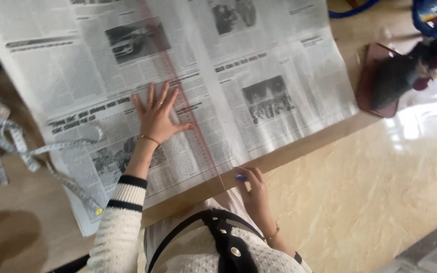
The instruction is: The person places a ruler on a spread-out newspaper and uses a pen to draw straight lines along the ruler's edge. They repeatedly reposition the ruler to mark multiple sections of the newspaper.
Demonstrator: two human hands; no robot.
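Head cam: left hand [157, 117] lies flat w/ fingers spread on the newspaper [188, 86], prob pinning it so it won't slide on the surface [6, 202]. Right hand [253, 189] pinches a blue pen [241, 177] at the sheet's near edge, right where a red line [178, 86] ends. Measuring tape [36, 151] lies off to the left.

Greys, cream and one red line

Newspaper [259, 65] grey-white, black print, dark halftone photos, crossed by a thin red line [188, 106]. Tape measure [31, 151] pale grey with fine marks, yellow tip. Sleeve [120, 222] cream knit, two black bands at cuff. Gold bracelet on left hand [156, 117]; blue pen tip [241, 177] in right hand [254, 192]. Desk [21, 202] tan brown. Floor [370, 192] glossy beige, marbled veins. Dark iron [395, 76] on maroon board [367, 81].
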